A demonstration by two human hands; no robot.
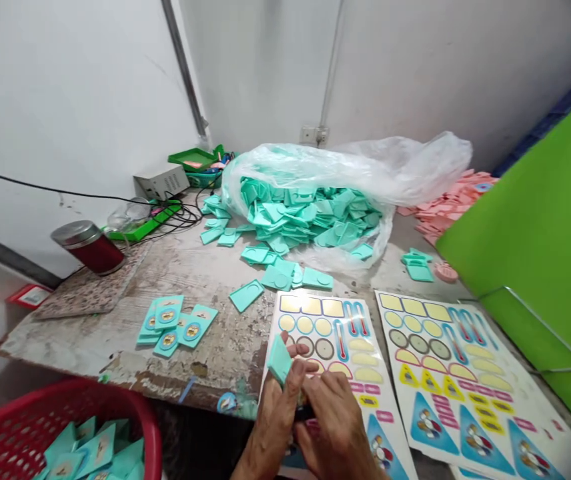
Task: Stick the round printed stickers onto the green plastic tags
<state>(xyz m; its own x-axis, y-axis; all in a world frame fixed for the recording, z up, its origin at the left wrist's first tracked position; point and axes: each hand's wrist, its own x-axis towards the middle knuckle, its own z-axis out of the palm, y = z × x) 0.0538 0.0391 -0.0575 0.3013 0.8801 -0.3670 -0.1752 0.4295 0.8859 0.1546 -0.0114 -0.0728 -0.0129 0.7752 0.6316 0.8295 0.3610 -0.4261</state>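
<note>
My left hand [276,417] pinches a small teal plastic tile [280,360] and holds it up over the near edge of a sticker sheet [338,347]. My right hand [335,423] is curled beside it, its fingertips pressed against the left fingers, and whatever it pinches is hidden. A second sticker sheet [465,373] lies to the right. Several teal tiles with round stickers on them [173,323] lie on the worn table [205,280] to the left. A clear plastic bag [345,180] spills a heap of plain teal tiles [305,217] at the back.
A red basket [30,427] holding teal tiles stands at the lower left. A red metal tin [88,247] rests on a tile slab, with a grey box [161,181], cables and green trays behind. Pink pieces [445,203] lie at the back right beside a green board [540,253].
</note>
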